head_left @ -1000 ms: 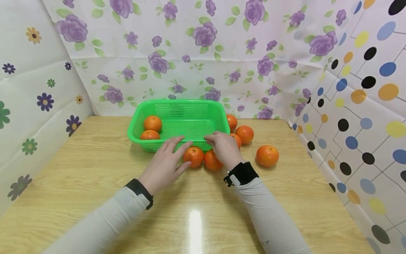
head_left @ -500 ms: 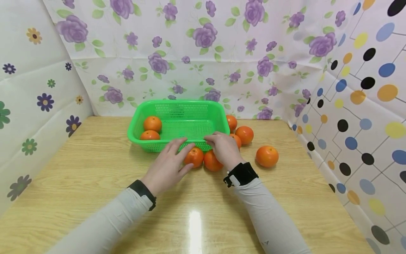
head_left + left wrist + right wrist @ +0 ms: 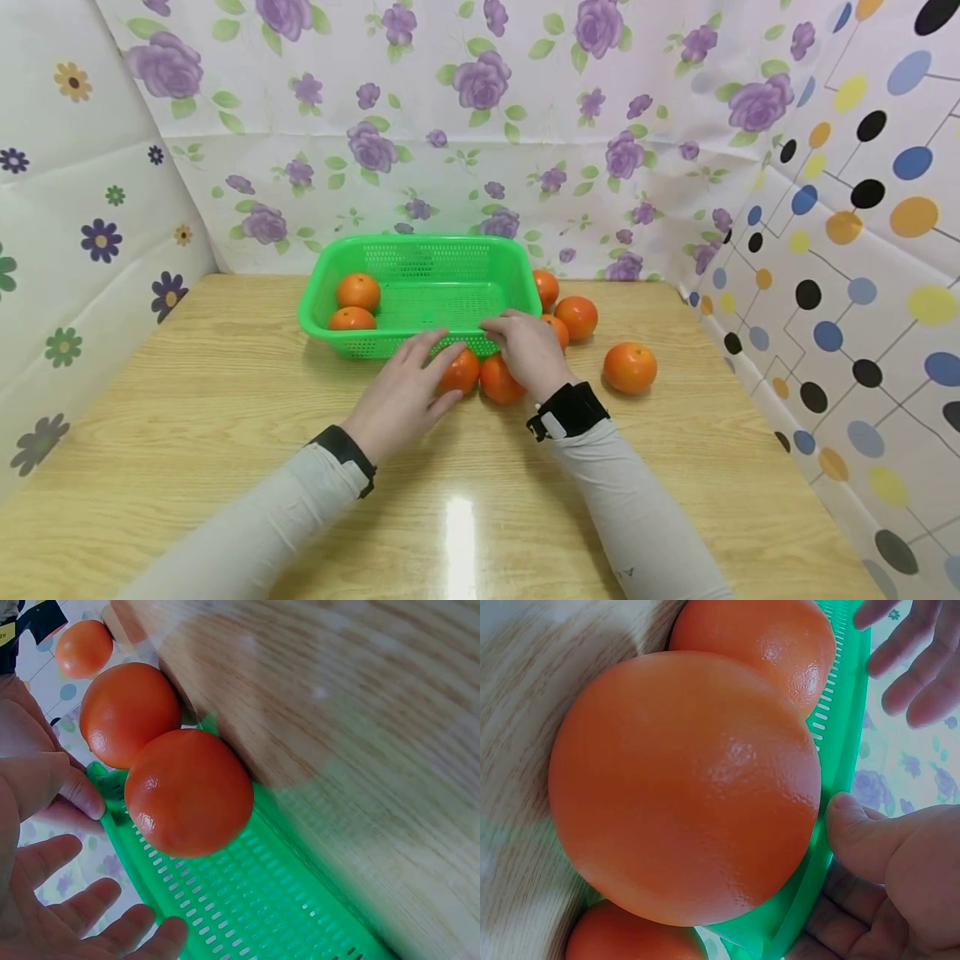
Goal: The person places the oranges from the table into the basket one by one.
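A green plastic basket (image 3: 420, 240) stands on the table with two oranges inside at its left end. My right hand (image 3: 534, 354) grips the front rim near the right corner, thumb on the near side and fingers over it in the right wrist view. My left hand (image 3: 401, 404), fingers loosely spread, hovers at the front rim beside one orange (image 3: 465, 377). That orange (image 3: 187, 795) lies against the front wall in the left wrist view. A second orange (image 3: 498, 382) touches it, partly hidden under my right hand; it looms large in the right wrist view.
Several more oranges lie right of the basket, including one (image 3: 577, 318) near its corner and a lone one (image 3: 630, 367) farther out. The wooden table (image 3: 187, 392) meets a flowered cloth (image 3: 420, 108) behind and a dotted cloth (image 3: 847, 292) at right.
My left hand has shifted slightly right, over the nearest orange. My right hand stays on the rim, and the basket and oranges have not moved.
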The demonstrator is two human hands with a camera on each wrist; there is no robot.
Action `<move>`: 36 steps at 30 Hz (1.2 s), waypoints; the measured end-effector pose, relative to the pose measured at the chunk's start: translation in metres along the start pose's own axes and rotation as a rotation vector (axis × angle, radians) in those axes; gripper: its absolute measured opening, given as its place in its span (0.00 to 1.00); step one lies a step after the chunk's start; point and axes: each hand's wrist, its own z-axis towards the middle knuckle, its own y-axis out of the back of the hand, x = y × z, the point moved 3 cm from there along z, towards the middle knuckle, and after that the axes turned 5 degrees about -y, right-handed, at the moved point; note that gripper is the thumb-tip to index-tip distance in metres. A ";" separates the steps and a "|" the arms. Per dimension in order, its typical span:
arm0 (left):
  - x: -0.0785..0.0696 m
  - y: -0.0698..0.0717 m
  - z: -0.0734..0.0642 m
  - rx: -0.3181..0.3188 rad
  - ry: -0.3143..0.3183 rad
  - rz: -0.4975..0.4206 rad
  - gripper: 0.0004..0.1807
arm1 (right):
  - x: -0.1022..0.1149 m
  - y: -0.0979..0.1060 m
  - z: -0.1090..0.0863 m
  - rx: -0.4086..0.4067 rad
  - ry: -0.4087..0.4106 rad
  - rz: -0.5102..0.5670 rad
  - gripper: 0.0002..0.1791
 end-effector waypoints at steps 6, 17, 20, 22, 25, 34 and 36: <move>-0.003 -0.003 0.000 -0.023 -0.028 0.024 0.35 | 0.001 0.001 0.000 0.001 0.003 -0.007 0.15; -0.005 -0.012 0.001 -0.040 -0.072 0.036 0.35 | -0.001 0.000 0.000 0.004 0.003 -0.009 0.15; -0.004 -0.014 0.002 -0.029 -0.069 0.046 0.36 | -0.001 0.001 0.000 -0.001 0.008 -0.010 0.15; -0.003 -0.016 0.003 -0.018 -0.068 0.058 0.36 | -0.001 0.000 0.000 -0.002 0.010 -0.011 0.15; -0.002 -0.018 0.004 -0.005 -0.071 0.071 0.36 | -0.001 0.000 0.001 -0.003 0.012 -0.014 0.15; 0.000 -0.024 0.007 -0.013 -0.084 0.090 0.35 | 0.000 0.000 0.001 -0.001 0.017 -0.023 0.15; 0.000 -0.025 0.008 -0.015 -0.089 0.098 0.35 | 0.000 0.000 0.001 0.002 0.014 -0.024 0.15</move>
